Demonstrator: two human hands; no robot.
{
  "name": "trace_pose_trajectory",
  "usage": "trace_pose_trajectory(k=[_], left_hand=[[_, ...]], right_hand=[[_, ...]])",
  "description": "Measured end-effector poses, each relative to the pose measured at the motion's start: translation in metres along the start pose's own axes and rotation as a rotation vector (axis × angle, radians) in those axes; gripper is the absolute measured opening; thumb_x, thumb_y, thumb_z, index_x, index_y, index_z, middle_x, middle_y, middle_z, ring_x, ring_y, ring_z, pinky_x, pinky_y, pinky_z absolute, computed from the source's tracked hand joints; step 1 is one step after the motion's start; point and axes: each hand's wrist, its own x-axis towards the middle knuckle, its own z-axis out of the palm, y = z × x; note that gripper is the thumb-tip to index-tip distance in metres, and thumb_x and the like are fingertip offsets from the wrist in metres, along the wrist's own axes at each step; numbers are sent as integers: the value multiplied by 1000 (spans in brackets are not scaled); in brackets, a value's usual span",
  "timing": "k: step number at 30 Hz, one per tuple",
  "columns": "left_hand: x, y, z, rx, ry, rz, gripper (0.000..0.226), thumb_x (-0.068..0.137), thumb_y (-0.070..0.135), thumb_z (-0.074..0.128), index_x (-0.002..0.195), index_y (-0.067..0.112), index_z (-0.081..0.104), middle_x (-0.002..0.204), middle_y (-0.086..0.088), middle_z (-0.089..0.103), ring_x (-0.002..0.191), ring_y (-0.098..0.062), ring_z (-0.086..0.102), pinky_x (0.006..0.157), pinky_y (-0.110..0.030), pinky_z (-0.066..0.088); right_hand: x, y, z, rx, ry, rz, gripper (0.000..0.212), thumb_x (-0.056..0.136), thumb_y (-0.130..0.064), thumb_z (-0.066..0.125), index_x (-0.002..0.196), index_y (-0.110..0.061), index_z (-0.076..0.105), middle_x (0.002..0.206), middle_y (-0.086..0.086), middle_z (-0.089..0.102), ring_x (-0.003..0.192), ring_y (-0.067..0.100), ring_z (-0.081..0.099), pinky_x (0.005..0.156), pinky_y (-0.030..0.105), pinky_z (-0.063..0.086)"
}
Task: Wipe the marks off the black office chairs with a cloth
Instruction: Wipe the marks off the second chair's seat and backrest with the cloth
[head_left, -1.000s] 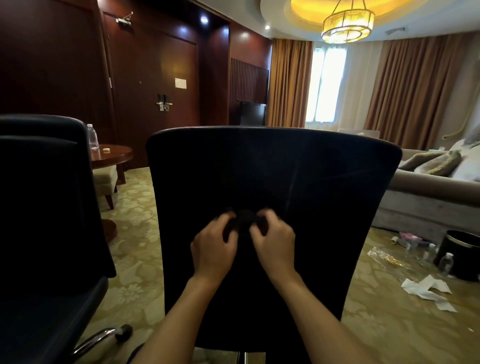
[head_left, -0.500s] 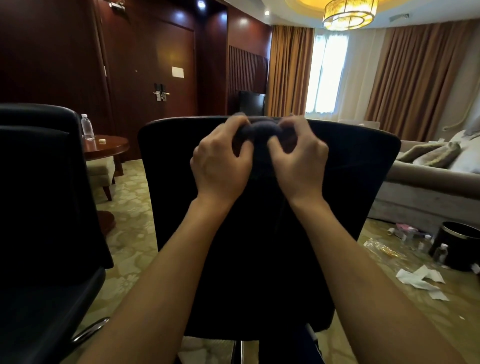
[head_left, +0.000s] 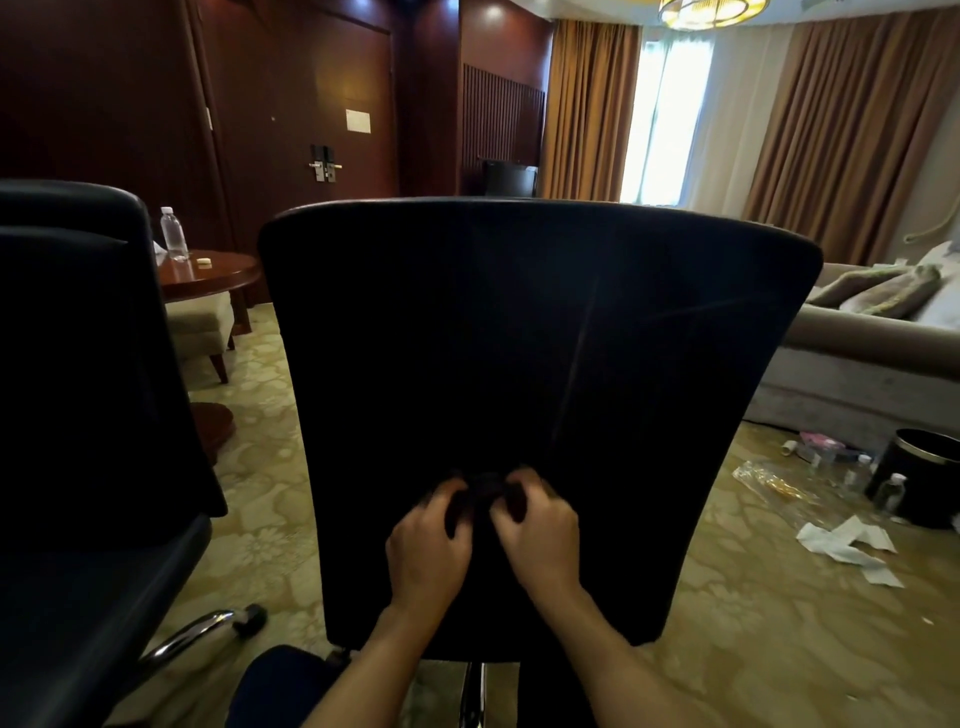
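Gripping bunched cloth (head_left: 485, 499) w/ both hands, left hand (head_left: 427, 540) & right hand (head_left: 540, 530), at 6 o'clock of chair back (head_left: 519, 338); press evenly, overlap strokes.

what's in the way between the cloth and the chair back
Nothing visible. Both hands, left and right, press the dark cloth straight against the lower back of the black chair.

No legible text, brand, number or sign was found. A pale notice (head_left: 358, 120) was fixed to the dark door (head_left: 311, 104) at eleven o'clock, its print too small to read. The water bottle (head_left: 174, 234) on the table (head_left: 218, 273) at nine o'clock bore no readable label.
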Motion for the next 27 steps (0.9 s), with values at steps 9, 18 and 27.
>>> trace_pose_trajectory(k=[9,18,27], left_hand=[[28,58,-35,-81,150,78,30,88,22,69,118,20,68,98,-4,74,90,-27,71,73,-32,52],[94,176,-102,-207,431,358,29,85,23,68,114,24,66,99,1,72,88,-22,67,73,-28,47],[22,67,-11,169,66,267,41,66,20,88,104,22,74,83,1,75,76,-24,72,56,-32,55]], right_hand=[[37,-38,-48,96,180,-44,20,80,-23,71,99,-16,67,85,4,70,80,25,67,70,30,49],[117,-105,-156,198,450,-333,22,83,-24,66,103,-17,61,96,1,68,87,14,65,81,33,55],[33,-10,-80,87,-69,175,30,84,-26,70,112,-16,67,92,-1,70,90,16,67,66,8,38]])
